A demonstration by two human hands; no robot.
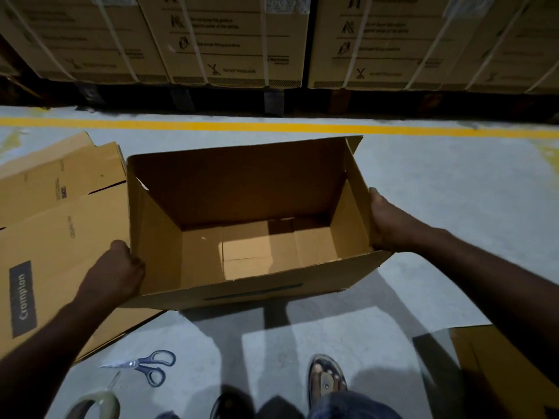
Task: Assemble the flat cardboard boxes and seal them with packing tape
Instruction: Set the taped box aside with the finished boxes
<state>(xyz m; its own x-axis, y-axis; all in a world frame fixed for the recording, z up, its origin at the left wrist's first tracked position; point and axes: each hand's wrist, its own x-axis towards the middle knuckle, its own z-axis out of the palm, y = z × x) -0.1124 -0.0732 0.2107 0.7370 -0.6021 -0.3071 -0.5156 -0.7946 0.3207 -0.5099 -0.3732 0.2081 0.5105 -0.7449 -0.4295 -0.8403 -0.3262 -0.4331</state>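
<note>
The open cardboard box point(242, 182) is carried only by its thin side walls, so a squeeze that is too hard could buckle a wall or rack the box out of square. Its inner bottom flaps look folded in, but whether tape holds them underneath cannot be seen; unsealed, they could sag open. The box sits between the hands: the left hand point(116, 273) curls round its left wall near the closest corner, and the right hand point(393, 225) grips the right wall's rim. The tape roll point(99, 403) and scissors point(148, 365) lie on the floor point(453, 182), below the left forearm.
</note>
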